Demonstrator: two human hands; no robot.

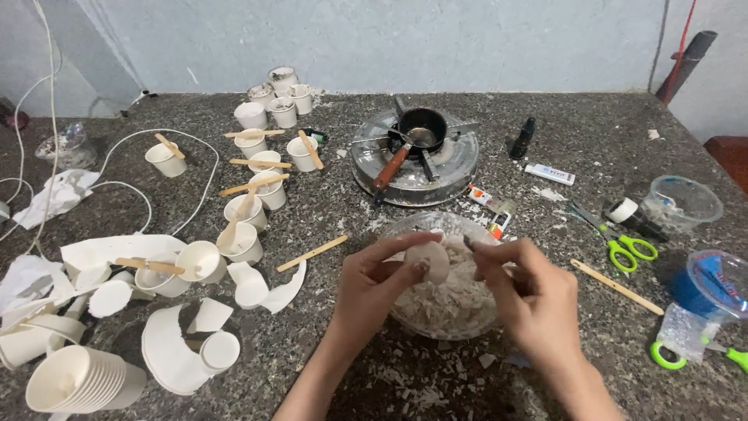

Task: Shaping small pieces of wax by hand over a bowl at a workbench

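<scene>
Left hand (372,281) pinches pale oval wax lump (431,261) between thumb and fingertips, fingers closed on it. Lump's long axis roughly upright, slight tilt, rounded top toward stove. Right hand (530,292) closed on small dark blade (470,242), tip just beside lump's right edge. Lump held over clear bowl (405,312) of pale shavings. Beyond bowl: round burner (460,168) with small black pan (421,125). Left of bowl: wooden stick (312,253), paper cups (249,199). Right of bowl: green scissors (623,245).
</scene>
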